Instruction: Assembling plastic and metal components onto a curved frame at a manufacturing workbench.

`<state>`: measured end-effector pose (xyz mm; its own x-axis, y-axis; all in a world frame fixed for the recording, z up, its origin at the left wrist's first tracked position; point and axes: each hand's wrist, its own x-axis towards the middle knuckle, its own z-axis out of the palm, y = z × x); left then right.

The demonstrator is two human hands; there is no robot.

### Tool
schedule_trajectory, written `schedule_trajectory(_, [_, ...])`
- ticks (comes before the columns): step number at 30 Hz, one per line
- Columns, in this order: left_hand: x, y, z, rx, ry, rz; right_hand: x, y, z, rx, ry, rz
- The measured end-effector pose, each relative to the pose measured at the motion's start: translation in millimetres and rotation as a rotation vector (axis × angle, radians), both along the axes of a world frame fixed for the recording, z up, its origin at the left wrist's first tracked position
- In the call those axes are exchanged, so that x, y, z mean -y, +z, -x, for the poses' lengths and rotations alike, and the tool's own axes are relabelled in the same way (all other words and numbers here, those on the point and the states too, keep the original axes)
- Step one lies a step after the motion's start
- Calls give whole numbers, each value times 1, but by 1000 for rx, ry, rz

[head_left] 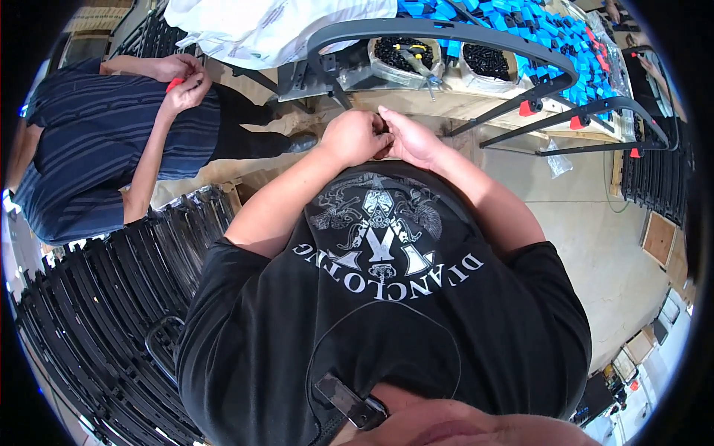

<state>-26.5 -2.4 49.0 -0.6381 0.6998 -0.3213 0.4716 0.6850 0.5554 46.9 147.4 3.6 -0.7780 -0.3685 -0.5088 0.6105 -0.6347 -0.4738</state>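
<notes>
Frame [416,28] arches beyond the fingers, its long bar running nearly nine to three o'clock; its left leg [339,93] ends at twelve from the left hand [353,139], just beside it, contact unclear; its right leg [483,121] ends near the right hand [413,141], at two; left fingers curl, right ones lie flatter, tips meeting; dark bit [383,151] shows between both hands, neither nearer; cannot tell what it is or whether it is gripped.
</notes>
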Motion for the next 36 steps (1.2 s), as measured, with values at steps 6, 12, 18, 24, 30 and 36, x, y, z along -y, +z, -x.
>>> schedule_trajectory(6, [29,-23,3,114,197,-438,20,11,16,21,-177,101])
schedule_trajectory(12, [40,-40,6,199,173,-755,25,-17,12,21,-230,146])
schedule_trajectory(18, [45,-40,30,1097,918,-1135,34,-3,20,-402,193,-741])
schedule_trajectory(24, [53,-41,30,1016,823,-1117,44,-28,37,-443,337,-734])
schedule_trajectory(30, [95,-60,62,778,1075,-1009,54,-37,50,-139,237,-723])
schedule_trajectory(36, [94,-89,68,811,906,-803,65,-49,68,-56,236,-681])
